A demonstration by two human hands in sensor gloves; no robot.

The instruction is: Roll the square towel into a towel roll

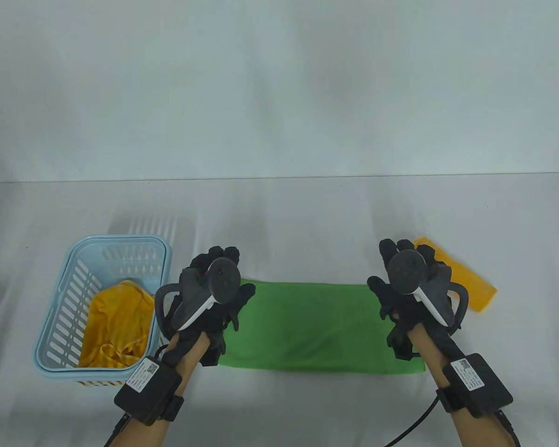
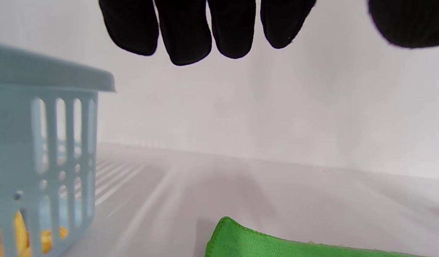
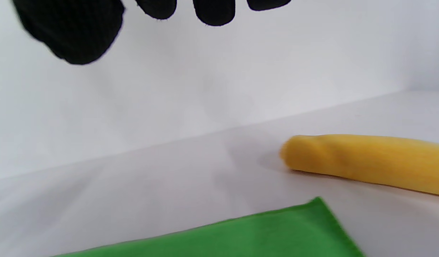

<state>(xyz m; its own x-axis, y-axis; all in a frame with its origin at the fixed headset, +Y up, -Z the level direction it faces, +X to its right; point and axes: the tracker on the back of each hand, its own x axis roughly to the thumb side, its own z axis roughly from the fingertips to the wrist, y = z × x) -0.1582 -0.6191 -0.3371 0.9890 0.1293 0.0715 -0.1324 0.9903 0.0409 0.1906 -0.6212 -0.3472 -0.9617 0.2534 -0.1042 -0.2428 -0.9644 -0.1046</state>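
Lying flat below both hands, the green towel (image 1: 307, 326) runs left to right, left hand (image 1: 209, 298) and right hand (image 1: 412, 291) hovering over its ends, fingers spread, holding nothing.

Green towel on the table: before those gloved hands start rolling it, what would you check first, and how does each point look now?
1. Green towel lies flat, folded into a strip: ok.
2. Left hand over its left end: ok.
3. Right hand over its right end: ok.
4. Either hand touching the cloth: cannot tell.
5. Yellow roll clear of the towel: ok.
6. Basket beside the towel, not on it: ok.
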